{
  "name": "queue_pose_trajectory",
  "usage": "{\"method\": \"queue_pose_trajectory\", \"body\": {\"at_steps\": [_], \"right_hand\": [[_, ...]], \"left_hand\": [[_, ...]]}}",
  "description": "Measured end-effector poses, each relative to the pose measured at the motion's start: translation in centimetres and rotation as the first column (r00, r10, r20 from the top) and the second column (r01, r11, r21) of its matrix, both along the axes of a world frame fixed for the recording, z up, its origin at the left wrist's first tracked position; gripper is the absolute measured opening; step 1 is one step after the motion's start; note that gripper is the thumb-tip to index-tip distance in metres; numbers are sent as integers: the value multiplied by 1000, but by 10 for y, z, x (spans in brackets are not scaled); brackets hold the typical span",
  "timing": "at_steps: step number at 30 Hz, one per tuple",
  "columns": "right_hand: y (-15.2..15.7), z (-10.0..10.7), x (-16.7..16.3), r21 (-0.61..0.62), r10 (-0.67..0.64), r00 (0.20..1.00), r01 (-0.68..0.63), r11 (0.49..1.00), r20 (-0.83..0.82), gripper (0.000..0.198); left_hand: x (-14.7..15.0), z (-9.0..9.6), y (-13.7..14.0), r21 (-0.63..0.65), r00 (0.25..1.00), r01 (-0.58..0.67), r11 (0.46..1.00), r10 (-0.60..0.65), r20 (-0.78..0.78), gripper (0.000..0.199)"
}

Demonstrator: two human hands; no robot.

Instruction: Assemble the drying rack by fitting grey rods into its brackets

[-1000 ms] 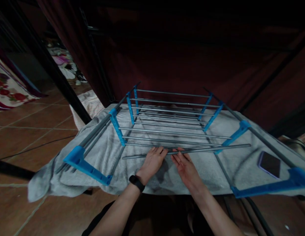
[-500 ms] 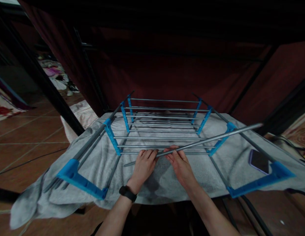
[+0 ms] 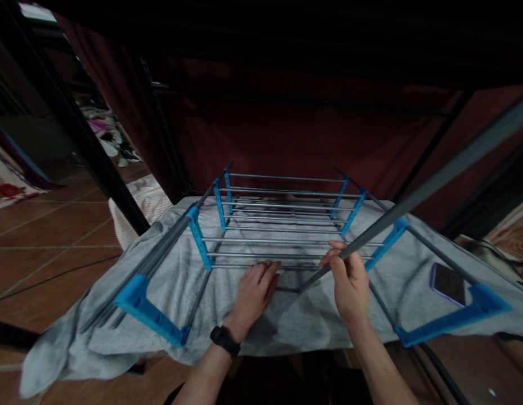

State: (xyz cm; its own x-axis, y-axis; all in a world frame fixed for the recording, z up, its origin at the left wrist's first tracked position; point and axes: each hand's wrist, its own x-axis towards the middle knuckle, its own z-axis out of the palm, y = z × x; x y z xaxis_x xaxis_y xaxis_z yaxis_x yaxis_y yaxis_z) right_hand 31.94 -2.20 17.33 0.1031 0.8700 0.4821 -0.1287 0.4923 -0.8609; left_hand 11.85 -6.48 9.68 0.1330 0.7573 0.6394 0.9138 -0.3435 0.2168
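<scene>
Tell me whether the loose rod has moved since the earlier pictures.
Yes. Against the rack, the loose rod has swung steeper: its right end now rises out of frame; its left end has shifted right.

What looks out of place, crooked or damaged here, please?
One thing looks slightly odd: the phone lies on the grey blanket close to the front right blue bracket, an everyday item among metal bars. The rod slants against the level crossbars, but the right grip holds it. I see no damage or spill.
</scene>
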Motion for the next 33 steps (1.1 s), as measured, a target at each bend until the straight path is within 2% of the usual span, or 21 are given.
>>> {"method": "queue_pose_trajectory", "body": {"at_steps": [4,8,12,15,21,24,26,30,33], "right_hand": [[-7,5,1,119,-81,983,62,991,162,21],[-3,10,11,309,-252,928,163,937,275,19],[6,-3,14,403,-272,814,52,914,513,26],[15,-29,7,369,-224,718,-50,928,659,29],[28,-78,-3,239,-116,466,-214,947,877,31],[28,-91,-2,181,-61,379,-290,940,923,31],[28,-97,-3,157,-60,316,-290,944,947,29],[27,-108,-5,148,-97,193,-269,952,976,27],[29,-115,-5,116,-74,150,-288,950,986,32]], "left_hand": [[10,-2,-4,54,992,119,991,-117,-42,35],[19,-7,-6,87,984,169,982,-163,-70,35],[28,-12,-8,104,976,182,978,-166,-143,36],[37,-14,-12,119,961,211,970,-183,-209,32],[49,-16,-16,103,915,319,942,-278,-291,31],[47,-15,-13,109,947,231,967,-198,-252,29],[44,-14,-10,66,966,142,988,-124,-225,30],[39,-13,-2,-150,971,35,988,-69,-228,37],[37,-16,0,-266,973,-25,964,-38,-228,37]]}}
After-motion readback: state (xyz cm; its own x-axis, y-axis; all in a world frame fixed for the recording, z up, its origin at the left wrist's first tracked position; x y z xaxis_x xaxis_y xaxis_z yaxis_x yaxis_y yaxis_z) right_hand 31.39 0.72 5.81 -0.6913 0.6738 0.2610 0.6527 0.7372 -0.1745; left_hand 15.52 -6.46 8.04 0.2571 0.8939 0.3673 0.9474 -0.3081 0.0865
